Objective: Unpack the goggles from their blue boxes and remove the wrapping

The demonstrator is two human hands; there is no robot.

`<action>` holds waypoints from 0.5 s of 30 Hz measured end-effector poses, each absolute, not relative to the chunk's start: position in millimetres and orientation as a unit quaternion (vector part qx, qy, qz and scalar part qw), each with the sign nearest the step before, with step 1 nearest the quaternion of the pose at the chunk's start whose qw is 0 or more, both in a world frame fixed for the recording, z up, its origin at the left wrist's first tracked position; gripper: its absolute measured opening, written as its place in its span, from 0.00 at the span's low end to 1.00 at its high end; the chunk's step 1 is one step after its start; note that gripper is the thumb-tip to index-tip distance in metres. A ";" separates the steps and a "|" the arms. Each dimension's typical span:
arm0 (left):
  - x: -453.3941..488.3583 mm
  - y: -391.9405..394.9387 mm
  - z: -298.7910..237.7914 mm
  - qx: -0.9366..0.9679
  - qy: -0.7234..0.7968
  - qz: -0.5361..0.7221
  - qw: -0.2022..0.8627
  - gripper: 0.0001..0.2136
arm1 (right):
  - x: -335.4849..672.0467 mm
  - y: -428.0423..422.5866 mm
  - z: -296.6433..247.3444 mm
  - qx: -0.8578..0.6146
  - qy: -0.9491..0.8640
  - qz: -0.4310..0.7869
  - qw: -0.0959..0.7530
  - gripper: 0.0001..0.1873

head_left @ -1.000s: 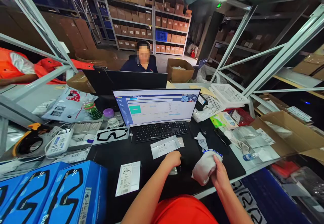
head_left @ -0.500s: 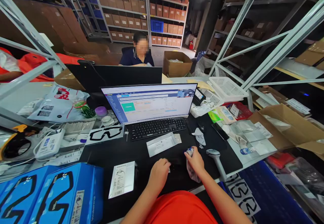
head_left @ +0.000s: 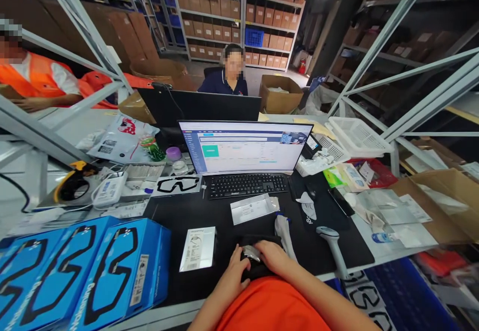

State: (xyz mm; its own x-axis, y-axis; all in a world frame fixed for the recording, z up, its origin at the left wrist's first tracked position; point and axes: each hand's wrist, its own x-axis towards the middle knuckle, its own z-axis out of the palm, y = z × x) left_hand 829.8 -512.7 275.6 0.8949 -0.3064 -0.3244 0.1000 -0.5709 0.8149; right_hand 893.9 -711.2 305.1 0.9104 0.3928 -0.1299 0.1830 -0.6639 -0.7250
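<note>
My left hand (head_left: 236,270) and my right hand (head_left: 272,256) are close together at the front edge of the black desk mat. Both are closed on a black item (head_left: 262,240) whose kind I cannot make out. A shiny, clear-looking piece (head_left: 251,254) shows between my fingers. Just beyond my right hand lies a grey cloth with a blue end (head_left: 285,236). To the left of my hands stands a white box with a printed label (head_left: 197,249). A white printed packet (head_left: 253,209) lies farther back, before the keyboard (head_left: 247,185).
Blue boxes picturing glasses (head_left: 112,271) fill the front left. A monitor (head_left: 247,149) stands behind the keyboard. On the right are a handheld scanner (head_left: 333,246), a phone (head_left: 341,201) and an open carton (head_left: 445,201). Two other people are beyond the desk.
The grey cloth has left my right hand and now lies on the mat. My hands have come together on the black item. The view has swung left, bringing a person in orange into sight.
</note>
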 end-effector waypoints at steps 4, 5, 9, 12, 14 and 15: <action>831.9 -504.5 276.8 0.845 -0.093 -0.248 0.464 0.20 | 902.5 -708.7 296.0 -0.886 -0.223 0.151 0.376 0.14; 831.9 -502.0 276.9 0.843 -0.098 -0.252 0.465 0.21 | 902.6 -708.5 295.0 -0.885 -0.229 0.149 0.376 0.10; 828.2 -496.3 275.9 0.831 -0.088 -0.257 0.485 0.22 | 893.0 -709.8 299.5 -0.875 -0.250 0.145 0.389 0.07; 823.1 -496.9 276.1 0.830 -0.055 -0.245 0.498 0.22 | 883.1 -717.3 311.9 -0.864 -0.262 0.135 0.409 0.11; 820.7 -498.0 277.6 0.839 -0.041 -0.232 0.490 0.22 | 882.6 -726.9 320.9 -0.863 -0.251 0.117 0.423 0.13; 820.2 -498.5 278.6 0.845 -0.038 -0.227 0.483 0.23 | 885.9 -733.1 324.5 -0.868 -0.231 0.099 0.428 0.13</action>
State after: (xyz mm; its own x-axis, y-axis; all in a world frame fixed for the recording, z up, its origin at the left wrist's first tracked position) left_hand 820.2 -498.5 278.6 0.8944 -0.2826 -0.3467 0.1549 -0.5315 0.8328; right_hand 885.9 -733.1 324.5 0.8737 0.4858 0.0252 0.3157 -0.5267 -0.7892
